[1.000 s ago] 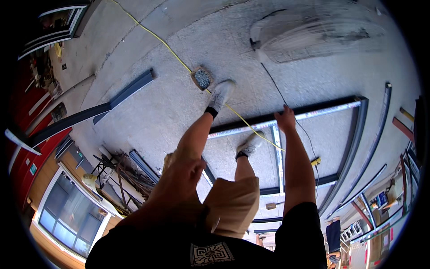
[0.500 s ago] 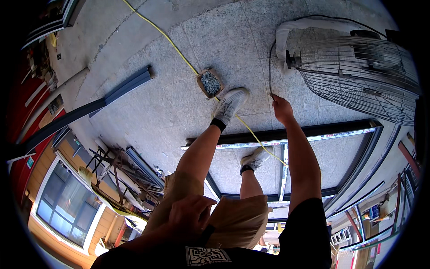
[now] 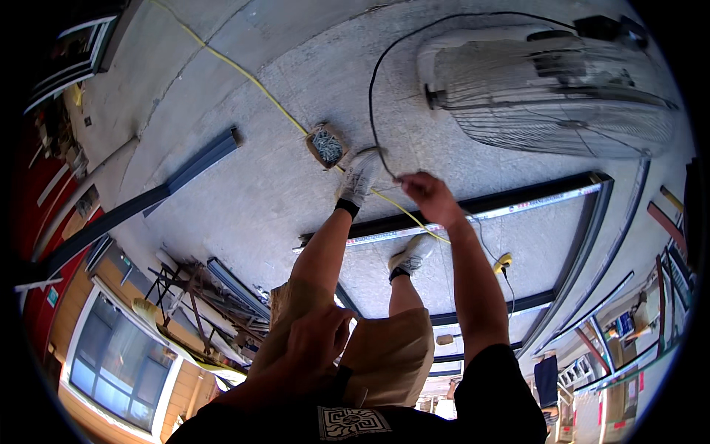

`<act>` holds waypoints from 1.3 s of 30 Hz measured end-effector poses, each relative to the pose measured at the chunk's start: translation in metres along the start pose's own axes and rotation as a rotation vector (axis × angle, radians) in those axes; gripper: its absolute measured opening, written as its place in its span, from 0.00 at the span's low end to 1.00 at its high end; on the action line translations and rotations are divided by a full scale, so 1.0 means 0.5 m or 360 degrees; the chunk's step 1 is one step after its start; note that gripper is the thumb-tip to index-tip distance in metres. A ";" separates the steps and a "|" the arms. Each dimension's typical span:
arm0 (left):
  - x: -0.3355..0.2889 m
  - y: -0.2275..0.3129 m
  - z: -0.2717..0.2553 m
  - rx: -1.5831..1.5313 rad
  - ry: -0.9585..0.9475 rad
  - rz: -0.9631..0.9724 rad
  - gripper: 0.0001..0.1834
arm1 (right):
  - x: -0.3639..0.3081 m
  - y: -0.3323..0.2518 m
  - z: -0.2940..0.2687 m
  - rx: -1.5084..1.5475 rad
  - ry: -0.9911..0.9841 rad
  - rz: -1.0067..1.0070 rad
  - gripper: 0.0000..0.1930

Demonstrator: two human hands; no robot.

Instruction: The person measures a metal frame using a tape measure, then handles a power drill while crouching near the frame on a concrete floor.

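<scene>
My right hand is closed in a pinch on the end of a black power cord, over the floor just right of my forward shoe. The cord rises in a wide arc to a large wire-caged floor fan at the far right. Low in front of my tan shorts, my left hand hangs with its fingers curled, and no object shows in it. A small open box of screws sits on the floor beyond the forward shoe.
A dark metal frame lies on the floor around my rear shoe. A yellow extension cord runs past the box, and a yellow socket or plug lies inside the frame. Dark metal profiles stretch across the left. Scrap metal is heaped nearer.
My right hand has moved left and a little nearer with the cord, which now bows out in a wider arc. The yellow socket or plug has come into view. My left hand stays low.
</scene>
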State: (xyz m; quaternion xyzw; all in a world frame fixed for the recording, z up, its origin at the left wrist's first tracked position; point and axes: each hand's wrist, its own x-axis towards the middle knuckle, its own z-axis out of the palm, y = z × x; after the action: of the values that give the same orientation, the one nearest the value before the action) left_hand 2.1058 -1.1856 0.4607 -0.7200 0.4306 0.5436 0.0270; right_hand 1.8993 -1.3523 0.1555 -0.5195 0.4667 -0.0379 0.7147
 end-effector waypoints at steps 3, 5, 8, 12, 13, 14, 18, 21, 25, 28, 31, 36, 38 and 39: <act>-0.003 0.008 0.025 0.0035 -0.0017 0.0080 0.06 | -0.167 -0.001 0.006 -0.0165 0.0110 0.0115 0.10; -0.008 0.007 0.034 0.0076 -0.0015 0.0117 0.06 | -0.279 0.007 0.017 -0.0160 0.0139 0.0254 0.10; -0.014 -0.016 0.056 0.0163 0.0053 0.0230 0.07 | -0.420 -0.014 0.007 -0.0198 0.0093 0.0277 0.09; -0.019 -0.021 0.080 0.0286 0.0104 0.0330 0.08 | -0.519 -0.042 0.002 -0.0248 0.0053 0.0234 0.07; -0.020 -0.021 0.086 0.0297 0.0102 0.0347 0.08 | -0.531 -0.056 0.002 -0.0178 0.0065 0.0198 0.07; -0.021 -0.020 0.094 0.0336 0.0089 0.0310 0.07 | -0.541 -0.072 0.003 -0.0107 0.0077 0.0160 0.07; 0.050 -0.119 0.174 -0.0610 -0.0292 -0.0047 0.15 | -0.522 -0.131 0.042 -0.0120 0.0058 -0.0182 0.07; 0.176 0.027 0.123 -0.1935 -0.0478 -0.0652 0.22 | -0.506 -0.164 0.068 -0.0091 0.0127 -0.0235 0.07; 0.318 0.101 0.066 -0.2564 -0.0263 -0.0237 0.19 | -0.505 -0.181 0.105 0.0000 0.0243 -0.0214 0.08; 0.328 0.099 0.029 -0.2520 0.0113 -0.0058 0.10 | -0.500 -0.170 0.108 -0.0082 0.0684 0.0022 0.10; 0.343 0.072 0.019 -0.2527 0.0168 -0.0105 0.10 | -0.498 -0.154 0.099 -0.0128 0.0785 -0.0026 0.10; 0.382 0.103 -0.010 -0.2651 0.0266 0.0062 0.09 | -0.507 -0.129 0.096 -0.0296 0.0979 -0.0032 0.09; 0.363 0.123 0.009 -0.2606 0.0219 0.0133 0.09 | -0.532 -0.113 0.096 -0.0281 0.1005 -0.0012 0.09; 0.349 0.126 0.026 -0.2474 0.0180 0.0082 0.09 | -0.550 -0.106 0.102 -0.0299 0.1029 0.0057 0.09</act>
State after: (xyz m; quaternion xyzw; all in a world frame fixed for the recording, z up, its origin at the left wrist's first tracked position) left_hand 2.0615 -1.3216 0.3419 -0.5486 -0.0566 0.6523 -0.5199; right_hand 1.8039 -1.1921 0.3705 -0.5359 0.6797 -0.1451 0.4792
